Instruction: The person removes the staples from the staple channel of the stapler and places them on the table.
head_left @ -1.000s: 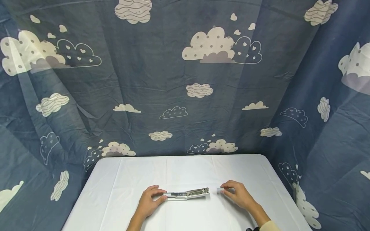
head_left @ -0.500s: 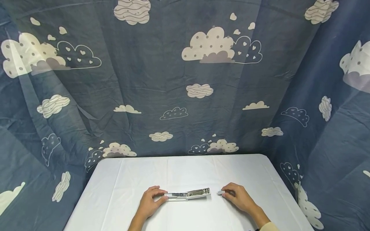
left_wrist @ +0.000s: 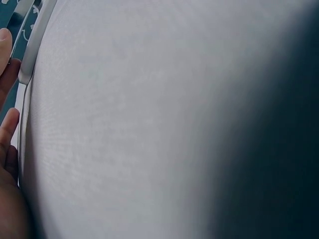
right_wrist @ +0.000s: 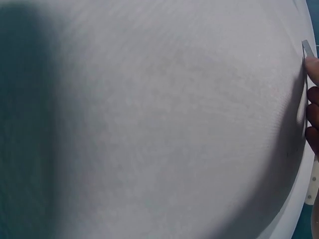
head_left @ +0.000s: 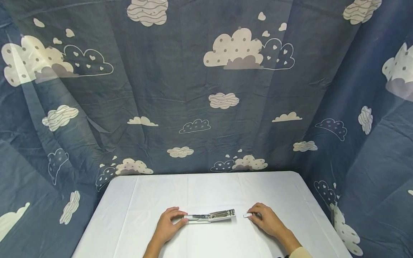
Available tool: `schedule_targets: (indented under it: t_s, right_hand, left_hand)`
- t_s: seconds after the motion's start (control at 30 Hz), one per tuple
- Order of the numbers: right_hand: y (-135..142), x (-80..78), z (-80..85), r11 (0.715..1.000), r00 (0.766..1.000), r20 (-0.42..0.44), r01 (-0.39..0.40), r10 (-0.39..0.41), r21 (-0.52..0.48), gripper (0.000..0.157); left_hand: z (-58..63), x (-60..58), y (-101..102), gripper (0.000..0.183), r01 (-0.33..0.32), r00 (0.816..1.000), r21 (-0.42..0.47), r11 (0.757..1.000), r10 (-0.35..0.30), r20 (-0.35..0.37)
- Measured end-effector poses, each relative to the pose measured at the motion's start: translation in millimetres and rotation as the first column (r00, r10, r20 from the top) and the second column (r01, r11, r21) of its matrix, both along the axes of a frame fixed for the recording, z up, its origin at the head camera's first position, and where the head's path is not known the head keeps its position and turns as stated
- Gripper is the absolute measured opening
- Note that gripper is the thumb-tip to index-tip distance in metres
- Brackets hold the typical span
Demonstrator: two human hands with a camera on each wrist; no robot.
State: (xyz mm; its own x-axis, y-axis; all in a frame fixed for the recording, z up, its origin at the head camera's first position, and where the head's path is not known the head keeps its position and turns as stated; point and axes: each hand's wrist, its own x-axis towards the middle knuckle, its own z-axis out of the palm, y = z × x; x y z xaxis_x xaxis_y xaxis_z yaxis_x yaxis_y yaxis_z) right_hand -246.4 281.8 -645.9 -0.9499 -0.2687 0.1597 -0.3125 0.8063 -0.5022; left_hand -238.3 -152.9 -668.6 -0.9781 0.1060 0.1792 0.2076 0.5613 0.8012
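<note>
The left hand (head_left: 166, 224) pinches and hides one end of an opened, long white-and-silver stapler (head_left: 209, 217); whether the stapler touches the white bench (head_left: 213, 193) is unclear. The right hand (head_left: 267, 221), pointing leftward, pinches a partly covered, small pale-grey strip (head_left: 247, 215) in a narrow grip. Wrist views crop both hands.

The stapler (head_left: 209, 216) pairs a smooth white casing, plastic by its look, with bare metal inside that shines in bright and dark streaks. The strip (head_left: 247, 215) is pale grey and smooth-faced; whether metal or plastic cannot be told. White cloth covers the table (head_left: 213, 190), matt and mostly smooth, with straight fold creases and a faint fine grain up close. The curtain (head_left: 180, 79) is wrinkled cloth, mostly dull, its clouds (head_left: 232, 50) flat like print. The sleeve (head_left: 300, 253) looks like matt fabric.
</note>
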Motion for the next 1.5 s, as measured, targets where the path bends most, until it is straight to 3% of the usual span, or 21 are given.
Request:
schedule_targets:
  t_s: [0.43, 0.7, 0.93, 1.17, 1.27, 1.5]
  right_hand:
    - [-2.5, -0.5, -3.8, 0.994, 0.999, 0.005, 0.037, -0.038, 0.101, 0.014]
    - [-0.8, 0.8, -5.8, 0.993, 0.999, -0.021, 0.039, -0.037, 0.115, 0.018]
    - [-2.8, 4.0, -10.2, 0.993, 0.997, -0.008, 0.075, -0.075, 0.093, 0.021]
    - [-5.7, 13.4, -5.8, 0.99, 0.99, 0.027, 0.138, -0.138, 0.002, 0.038]
    - [-4.9, 15.2, -1.9, 0.989, 0.989, -0.006, 0.145, -0.145, -0.042, 0.038]
    - [-1.3, 13.2, 4.7, 0.991, 0.979, -0.173, 0.089, -0.106, -0.103, 0.037]
  left_hand:
    - [0.2, 0.4, 0.2, 0.019, -0.013, 1.0, -0.006, 1.0, 0.013, -0.003]
    - [0.3, 0.1, 1.8, 0.019, -0.013, 1.0, 0.001, 1.0, 0.013, -0.001]
    - [0.6, 1.2, 0.6, 0.02, 0.0, 1.0, 0.0, 1.0, 0.0, -0.008]
    - [-0.1, 1.9, -1.6, 0.021, -0.004, 1.0, -0.031, 1.0, 0.004, -0.005]
    - [-0.3, 1.2, -1.3, 0.022, -0.002, 1.0, -0.025, 1.0, 0.001, -0.005]
    - [-0.4, 0.7, -1.0, 0.024, -0.007, 1.0, -0.01, 1.0, 0.008, 0.014]
